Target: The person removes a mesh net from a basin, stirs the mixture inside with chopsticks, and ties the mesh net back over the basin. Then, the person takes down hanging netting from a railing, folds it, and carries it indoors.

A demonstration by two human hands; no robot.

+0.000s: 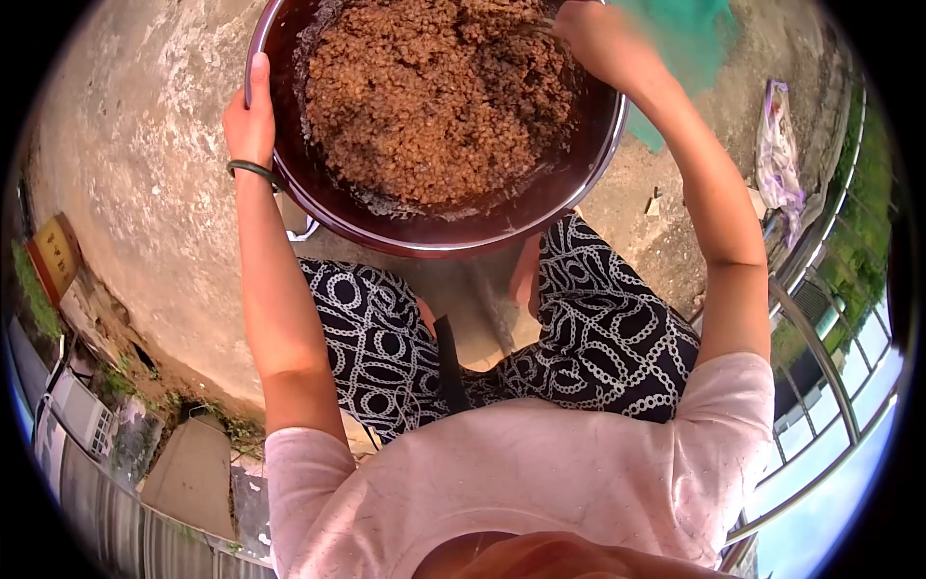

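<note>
A wide, dark red-brown basin (453, 241) fills the top of the head view, above my knees. Inside lies a heap of brown, moist grains (424, 106) that looks like cooked rice, darker toward the right, with smears on the wall. My left hand (250, 124) grips the basin's left rim, thumb up along the edge and the other fingers mostly hidden. Over the basin's upper right side, my right hand (603, 43) is closed and partly blurred. Its fingertips reach the grains, and whatever they hold is too unclear to name.
Beyond my right hand lies a green sheet (685, 39) on the concrete ground (154, 183). A crumpled clear and purple plastic bag (779, 159) is at the right, near a metal railing (820, 338). A brown sign (55, 259) stands at far left.
</note>
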